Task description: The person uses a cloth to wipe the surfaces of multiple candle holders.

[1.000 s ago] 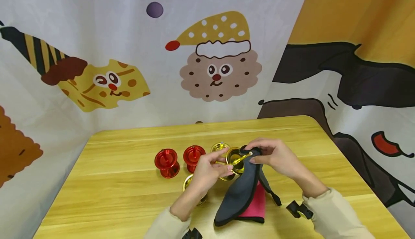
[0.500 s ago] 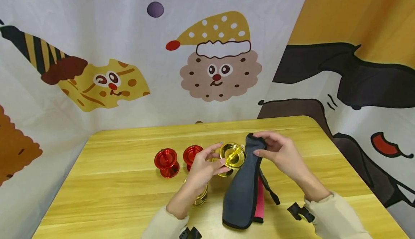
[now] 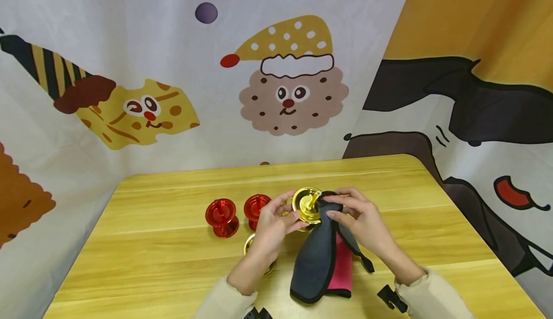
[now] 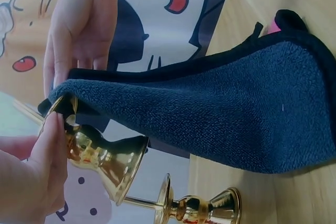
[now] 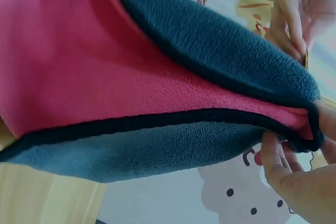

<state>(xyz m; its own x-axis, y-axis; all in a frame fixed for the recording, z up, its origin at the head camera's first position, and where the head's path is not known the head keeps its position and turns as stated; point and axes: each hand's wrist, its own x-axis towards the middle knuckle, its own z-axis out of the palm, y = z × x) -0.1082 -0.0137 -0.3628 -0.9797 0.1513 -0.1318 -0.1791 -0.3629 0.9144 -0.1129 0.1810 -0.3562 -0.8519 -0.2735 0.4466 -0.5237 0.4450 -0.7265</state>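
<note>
My left hand (image 3: pixel 273 225) grips a shiny gold candlestick (image 3: pixel 307 204) by its dish, tilted above the table. A spike rises from the dish's middle. With fingers and thumb, my right hand (image 3: pixel 362 217) pinches the top of a cleaning cloth (image 3: pixel 314 261), grey on one face, pink on the other, with black edging. In the left wrist view the bunched cloth (image 4: pixel 210 114) lies over the dish edge of the candlestick (image 4: pixel 118 166). The right wrist view shows the cloth's pink side (image 5: pixel 126 77) hanging from my right fingers, hiding most of the candlestick.
Two red candlesticks (image 3: pixel 222 215) stand left of my hands. Another gold candlestick (image 3: pixel 270 267) is partly hidden behind my left wrist, and more gold shows behind the held one. All are on a wooden table (image 3: pixel 151 242), with a printed curtain (image 3: pixel 173 35) behind it.
The cloth was at the dish a second ago, came up and right of it half a second ago, and is now back against it. The candlestick has been turned in my left hand.
</note>
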